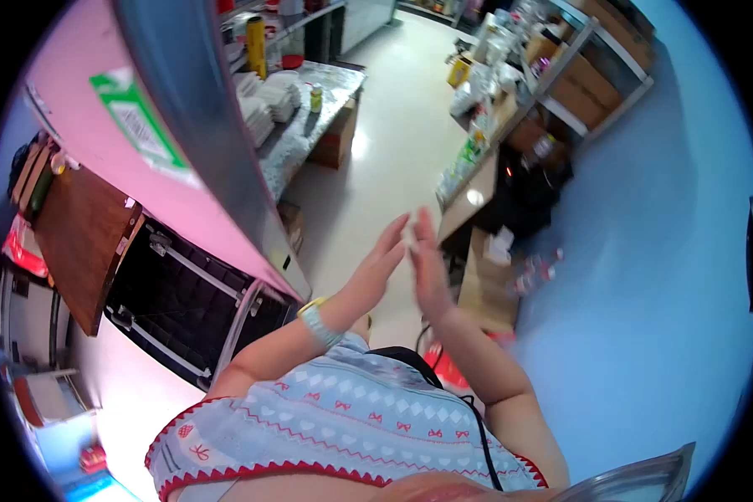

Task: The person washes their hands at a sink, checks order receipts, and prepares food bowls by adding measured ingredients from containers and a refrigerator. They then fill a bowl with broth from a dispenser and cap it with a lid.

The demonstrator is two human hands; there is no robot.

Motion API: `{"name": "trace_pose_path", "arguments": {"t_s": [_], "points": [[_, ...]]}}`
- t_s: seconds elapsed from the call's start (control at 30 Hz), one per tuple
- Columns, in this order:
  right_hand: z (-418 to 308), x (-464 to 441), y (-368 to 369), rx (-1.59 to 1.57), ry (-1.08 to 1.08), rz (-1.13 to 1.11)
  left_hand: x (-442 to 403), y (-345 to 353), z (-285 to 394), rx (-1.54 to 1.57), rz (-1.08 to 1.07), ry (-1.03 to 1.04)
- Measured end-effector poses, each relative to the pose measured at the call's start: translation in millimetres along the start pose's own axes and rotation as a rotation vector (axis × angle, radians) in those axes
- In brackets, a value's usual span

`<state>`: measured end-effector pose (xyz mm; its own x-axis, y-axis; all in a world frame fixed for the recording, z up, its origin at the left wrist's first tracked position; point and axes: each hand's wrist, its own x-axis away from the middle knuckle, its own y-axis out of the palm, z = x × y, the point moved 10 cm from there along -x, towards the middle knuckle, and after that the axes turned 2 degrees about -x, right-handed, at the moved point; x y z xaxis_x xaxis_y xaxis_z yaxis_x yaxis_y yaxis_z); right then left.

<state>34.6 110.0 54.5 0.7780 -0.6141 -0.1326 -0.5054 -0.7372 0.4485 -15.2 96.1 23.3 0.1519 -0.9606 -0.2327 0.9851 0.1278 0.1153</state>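
One small pale patch [409, 238], too blurred to name, located between the raised hands; left hand [385, 258], fingers extended, yellow-and-pale band [316, 323] at the wrist; right hand [428, 269], fingers extended, blurred; whether either pinches the patch, cannot tell. Nearer the body: light-blue garment [351, 422], red trim. Beyond: pale floor [393, 96]; shiny-topped table [341, 82], left, bearing white stacks [259, 110]; metal rack [571, 60], right, with cardboard box [587, 89]

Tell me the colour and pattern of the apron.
Pale blue apron, with white diamonds, hearts and red bows; seen in the head view.
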Motion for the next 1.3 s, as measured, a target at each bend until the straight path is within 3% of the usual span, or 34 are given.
{"name": "trace_pose_path", "arguments": {"t_s": [0.07,0.1,0.13,0.17,0.23,0.3,0.37,0.43,0.47,0.5,0.53,0.57,0.6,0.67,0.7,0.73,0.77,0.8,0.83,0.87,0.9,0.93,0.97,1.0,1.03,1.1,1.13,1.17,1.2,1.23,1.27,1.3], "points": [[-21.1,-23.6,28.0,0.732,-0.304,0.047,-45.8,-8.7,23.6,0.005,0.095,0.148],[-37.7,-95.1,-1.1,0.900,-0.358,-0.005,-163.7,-35.7,-11.7,0.261,0.164,0.034],[-49.0,-139.1,-18.8,0.929,-0.385,-0.076,-228.5,-40.0,-11.8,0.488,0.184,0.011],[-62.8,-180.0,-44.8,0.908,-0.388,-0.098,-277.4,-54.6,-34.8,0.420,0.249,0.098],[-101.9,-260.9,-121.1,0.746,-0.347,-0.066,-361.9,-32.7,-64.8,0.589,0.123,-0.147],[-113.5,-318.6,-237.9,0.473,-0.226,0.114,-415.8,12.9,-89.0,0.769,-0.089,-0.376],[-85.1,-351.4,-404.4,0.277,-0.046,0.434,-465.4,35.7,-88.6,0.768,-0.258,-0.401],[-72.1,-391.1,-458.2,0.034,0.164,0.365,-527.1,-7.5,-28.5,0.171,-0.207,0.216],[-68.6,-418.0,-477.6,-0.044,0.240,0.340,-562.9,-22.1,-46.7,0.195,-0.178,0.200],[-65.6,-455.6,-474.9,-0.479,0.135,0.226,-590.3,-31.2,-41.0,-0.311,-0.185,0.568],[-72.9,-500.4,-474.0,-0.699,0.080,0.158,-607.8,-24.7,-47.3,-0.854,-0.184,0.923],[-80.7,-544.4,-472.8,-0.919,0.042,0.079,-651.8,-42.1,-105.3,-0.886,-0.291,0.729],[-86.4,-581.8,-464.4,-0.724,0.128,-0.037,-683.0,-57.7,-179.2,-0.900,-0.374,0.527],[-123.1,-667.7,-463.2,-0.512,0.118,-0.155,-750.6,-179.9,-203.0,-1.123,0.040,0.276],[-133.5,-688.8,-479.5,-0.716,0.086,-0.419,-760.0,-239.6,-301.9,-1.062,0.077,-0.182],[-148.2,-722.7,-482.2,-0.782,0.102,-0.557,-738.0,-310.7,-343.1,-1.372,-0.093,-0.926],[-170.3,-761.1,-479.7,-0.849,0.094,-0.715,-722.7,-367.7,-335.6,-1.326,0.016,-0.972],[-163.7,-803.4,-508.7,-0.548,0.119,-0.597,-706.9,-424.3,-328.4,-1.278,0.130,-1.009],[-166.6,-843.6,-549.2,-0.237,0.138,-0.461,-694.3,-455.7,-347.8,-1.194,0.203,-0.899],[-150.2,-893.1,-625.1,0.336,0.386,-0.137,-653.4,-501.2,-390.2,-0.859,0.239,-0.941],[-163.0,-937.9,-664.9,0.581,0.409,-0.043,-669.2,-506.3,-405.8,-0.704,0.149,-1.080],[-170.2,-957.1,-676.5,0.799,0.373,-0.065,-610.0,-546.5,-453.2,-0.730,-0.002,-1.389],[-164.5,-985.5,-715.3,1.006,0.364,-0.062,-641.9,-543.7,-426.7,-0.476,-0.153,-1.408],[-149.3,-1005.3,-772.6,1.017,0.422,-0.017,-703.3,-523.5,-396.3,-0.436,-0.304,-1.498],[-133.7,-1011.8,-827.3,1.027,0.498,0.030,-757.1,-546.9,-396.9,-0.848,-0.238,-1.502],[-144.4,-1042.0,-897.5,1.135,0.613,0.205,-913.2,-553.1,-452.1,-0.926,-0.595,-1.213],[-141.7,-1053.6,-939.0,1.133,0.641,0.230,-988.3,-551.4,-487.6,-1.067,-0.793,-1.293],[-148.9,-1057.2,-950.8,1.069,0.712,0.281,-1108.0,-552.7,-414.6,-1.030,-0.243,-1.269],[-138.9,-1069.6,-972.0,0.990,0.778,0.328,-1208.0,-550.6,-421.7,-1.363,-0.370,-0.908],[-126.6,-1084.3,-1004.9,0.972,0.770,0.345,-1302.5,-556.2,-411.3,-1.436,-0.038,-0.519],[-132.2,-1089.7,-1052.8,1.006,0.795,0.393,-1399.5,-549.8,-398.6,-1.373,0.030,-0.201],[-128.0,-1105.2,-1090.2,1.029,0.826,0.436,-1484.0,-557.8,-405.0,-1.209,0.009,-0.311]]}}
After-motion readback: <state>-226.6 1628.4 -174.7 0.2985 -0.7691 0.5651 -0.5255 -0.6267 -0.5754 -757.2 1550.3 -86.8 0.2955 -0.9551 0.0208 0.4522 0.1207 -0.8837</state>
